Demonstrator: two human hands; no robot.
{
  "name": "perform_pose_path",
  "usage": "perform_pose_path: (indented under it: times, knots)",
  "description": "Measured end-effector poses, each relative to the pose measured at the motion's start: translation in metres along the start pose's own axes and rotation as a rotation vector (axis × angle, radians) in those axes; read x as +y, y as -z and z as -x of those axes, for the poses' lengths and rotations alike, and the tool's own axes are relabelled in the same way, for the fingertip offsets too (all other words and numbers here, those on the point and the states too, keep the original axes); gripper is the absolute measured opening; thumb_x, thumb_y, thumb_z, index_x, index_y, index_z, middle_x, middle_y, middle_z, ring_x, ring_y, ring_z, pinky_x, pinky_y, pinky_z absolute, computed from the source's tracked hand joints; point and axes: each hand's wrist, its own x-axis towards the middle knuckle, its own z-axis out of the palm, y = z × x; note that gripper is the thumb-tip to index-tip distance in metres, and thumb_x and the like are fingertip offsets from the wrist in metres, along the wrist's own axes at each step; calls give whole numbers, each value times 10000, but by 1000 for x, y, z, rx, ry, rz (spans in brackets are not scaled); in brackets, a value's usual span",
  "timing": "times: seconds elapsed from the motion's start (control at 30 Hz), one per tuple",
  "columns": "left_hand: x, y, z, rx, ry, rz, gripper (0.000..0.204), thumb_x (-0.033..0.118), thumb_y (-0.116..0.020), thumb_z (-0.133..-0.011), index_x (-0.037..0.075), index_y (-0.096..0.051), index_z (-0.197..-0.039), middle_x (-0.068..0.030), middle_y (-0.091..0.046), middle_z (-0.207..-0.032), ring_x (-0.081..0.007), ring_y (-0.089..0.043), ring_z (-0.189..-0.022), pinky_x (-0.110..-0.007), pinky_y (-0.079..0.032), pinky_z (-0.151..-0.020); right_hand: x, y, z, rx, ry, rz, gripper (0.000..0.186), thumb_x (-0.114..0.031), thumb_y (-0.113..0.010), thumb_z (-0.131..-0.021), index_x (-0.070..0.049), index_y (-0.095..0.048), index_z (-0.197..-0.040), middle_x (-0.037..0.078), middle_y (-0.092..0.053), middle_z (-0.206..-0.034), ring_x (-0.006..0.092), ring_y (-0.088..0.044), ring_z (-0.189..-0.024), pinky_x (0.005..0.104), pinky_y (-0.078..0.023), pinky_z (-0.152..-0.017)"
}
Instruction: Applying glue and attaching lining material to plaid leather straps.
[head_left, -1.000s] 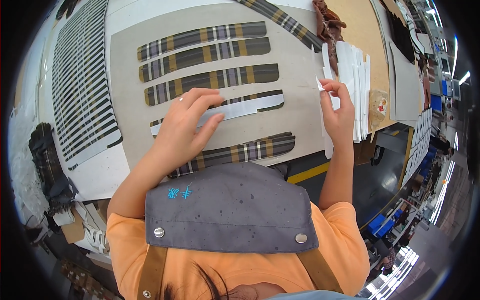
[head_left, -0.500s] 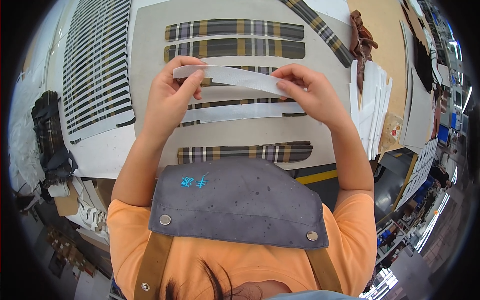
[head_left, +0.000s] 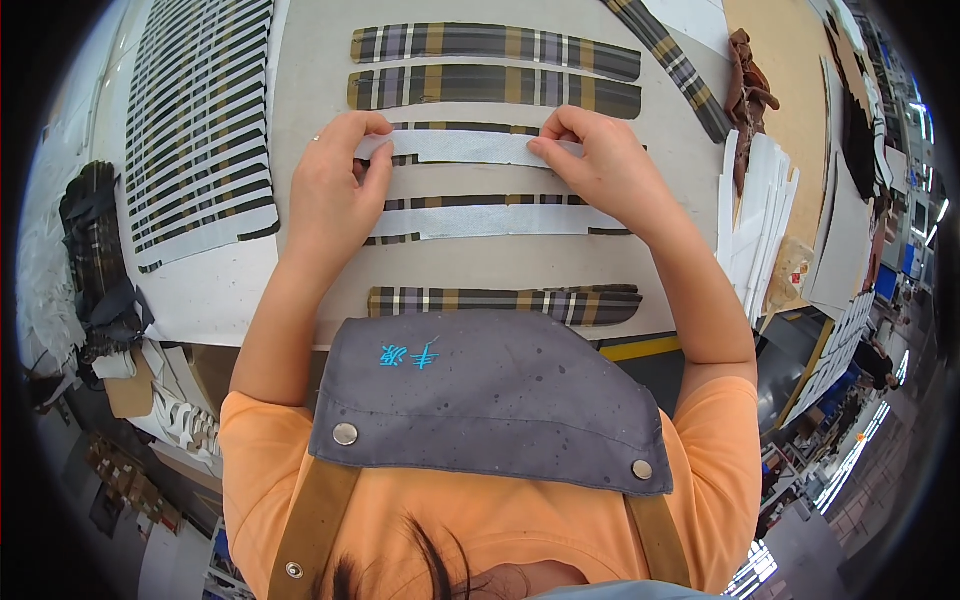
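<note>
Both hands are pinching a white strip (head_left: pixel 467 147) laid over a plaid fabric piece (head_left: pixel 455 127) on the grey work surface (head_left: pixel 315 60). My left hand (head_left: pixel 340 185) grips its left end, and my right hand (head_left: pixel 605 170) grips it toward the right, thumb and fingers closed on it. Below, another plaid piece with a white strip on it (head_left: pixel 505 222) lies flat. Two plaid pieces (head_left: pixel 495 87) lie above my hands, and another (head_left: pixel 505 305) near the front edge.
At left are rows of white-backed plaid strips (head_left: pixel 195 140) and dark plaid fabric (head_left: pixel 90 250). At right lie a stack of white strips (head_left: pixel 755 220), crumpled brown material (head_left: pixel 750 85) and a diagonal plaid strip (head_left: pixel 670 70). A person (head_left: pixel 875 365) is in the far right background.
My right hand has moved from the white stack to the middle, bringing a white strip. Both hands took hold of it and lowered it onto the third plaid piece.
</note>
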Motion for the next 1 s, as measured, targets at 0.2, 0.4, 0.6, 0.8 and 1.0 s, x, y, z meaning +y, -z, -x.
perform_pose_path:
  times: [0.2,0.4,0.6,0.8,1.0]
  knots:
    - [-3,-2,1,1,-38,-52,129,43,-606,-853,40,-592,-981,-52,-635,-910,-147,-573,-733,-251,-472,-629,4,-4,0,54,104,98,198,-172,-628,-847,16,-582,-809,173,-628,-741,327,-591,-717,394,-464,-669]
    - [-3,-5,1,12,-56,-69,131,42,-605,-820,51,-569,-946,-65,-617,-902,-228,-569,-730,-329,-461,-627,3,-4,1,46,95,76,179,-165,-623,-846,1,-571,-805,159,-613,-715,329,-581,-706,402,-455,-657]
    - [-7,-4,1,12,-128,-137,130,23,-603,-838,36,-571,-964,-65,-615,-923,-210,-590,-770,-279,-495,-638,7,-8,1,78,130,120,191,-168,-635,-855,7,-570,-814,97,-600,-721,229,-515,-632,328,-430,-598]
    - [-7,-5,4,-9,-133,-251,156,39,-634,-811,63,-590,-959,-49,-602,-964,-202,-578,-854,-321,-458,-689,3,-6,0,35,110,154,166,-166,-600,-863,-6,-568,-832,158,-613,-727,328,-591,-722,401,-468,-666]
    - [5,-5,8,108,-323,-563,243,79,-661,-772,103,-630,-1011,-6,-554,-1151,-175,-470,-1134,-376,-277,-952,5,-7,-1,46,132,151,166,-173,-597,-864,-11,-574,-837,158,-629,-740,340,-611,-733,418,-478,-659]
